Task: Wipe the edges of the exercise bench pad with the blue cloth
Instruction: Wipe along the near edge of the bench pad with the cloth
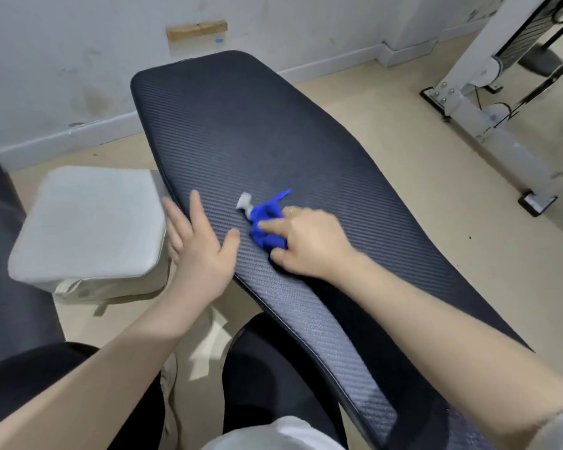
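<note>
A long black bench pad (241, 125) with a ribbed weave runs from the lower right up to the far wall. On its near middle lies a crumpled blue cloth (267, 225) with a small white tag at its far end. My right hand (309, 245) presses down on the cloth, fingers curled over it. My left hand (202, 245) lies flat and spread on the pad's left edge, a hand's width left of the cloth, with its outer fingers hanging over the side.
A grey cushioned stool (88, 222) stands on the floor just left of the pad. A white machine frame (468, 102) with bolted feet stands at the right rear. The wall and skirting are close behind the pad's far end. My dark-clothed knees are below.
</note>
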`<action>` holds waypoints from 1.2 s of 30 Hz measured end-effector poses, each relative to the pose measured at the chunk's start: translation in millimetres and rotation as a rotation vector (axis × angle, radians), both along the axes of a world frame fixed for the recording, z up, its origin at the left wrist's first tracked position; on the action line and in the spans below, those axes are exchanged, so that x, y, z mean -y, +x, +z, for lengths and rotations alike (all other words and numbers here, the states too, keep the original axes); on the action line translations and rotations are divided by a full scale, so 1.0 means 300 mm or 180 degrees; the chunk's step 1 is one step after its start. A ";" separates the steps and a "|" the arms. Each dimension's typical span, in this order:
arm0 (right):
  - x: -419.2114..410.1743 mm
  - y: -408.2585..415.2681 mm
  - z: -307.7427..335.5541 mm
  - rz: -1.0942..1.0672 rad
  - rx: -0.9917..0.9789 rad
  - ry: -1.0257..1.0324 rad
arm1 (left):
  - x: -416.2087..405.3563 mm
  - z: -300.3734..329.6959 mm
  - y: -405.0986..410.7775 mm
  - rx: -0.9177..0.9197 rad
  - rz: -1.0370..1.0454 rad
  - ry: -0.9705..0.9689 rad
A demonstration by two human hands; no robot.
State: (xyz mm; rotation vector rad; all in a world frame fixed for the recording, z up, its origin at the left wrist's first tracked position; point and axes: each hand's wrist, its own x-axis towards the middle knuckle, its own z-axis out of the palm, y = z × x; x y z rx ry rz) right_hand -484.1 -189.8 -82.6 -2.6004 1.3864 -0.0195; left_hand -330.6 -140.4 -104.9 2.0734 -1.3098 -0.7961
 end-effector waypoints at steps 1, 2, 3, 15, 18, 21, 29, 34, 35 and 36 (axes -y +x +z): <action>-0.055 0.007 0.007 0.0245 0.0020 0.0041 | -0.005 -0.004 -0.009 -0.0491 0.0176 0.0047; -0.086 0.009 0.015 0.0384 0.0023 0.0114 | -0.009 -0.001 -0.019 -0.1018 0.0350 0.0051; -0.092 0.007 0.018 0.0429 0.0015 0.0203 | -0.015 0.000 -0.026 -0.1519 0.0549 0.0024; -0.156 -0.013 -0.018 0.1002 -0.0143 -0.0402 | -0.073 -0.026 -0.102 -0.3251 0.1723 0.0560; -0.174 -0.040 -0.030 0.1228 -0.0200 -0.0386 | -0.061 -0.024 -0.130 -0.3390 0.1763 0.0538; -0.095 -0.061 -0.018 0.0774 -0.0296 -0.0473 | -0.037 -0.049 -0.132 -0.3325 0.1624 0.0500; -0.154 -0.088 -0.023 0.0497 -0.0269 -0.0586 | 0.001 -0.115 -0.142 -0.3457 0.1672 0.0475; -0.127 -0.119 -0.015 0.0304 -0.0333 -0.0344 | 0.016 -0.178 -0.135 -0.3255 0.1654 0.0576; -0.086 -0.132 -0.017 0.0015 -0.0306 -0.0352 | -0.001 -0.141 -0.139 -0.3117 0.1641 0.0541; -0.046 -0.146 -0.014 -0.0299 -0.0259 -0.0328 | -0.022 -0.092 -0.147 -0.2931 0.1577 0.0544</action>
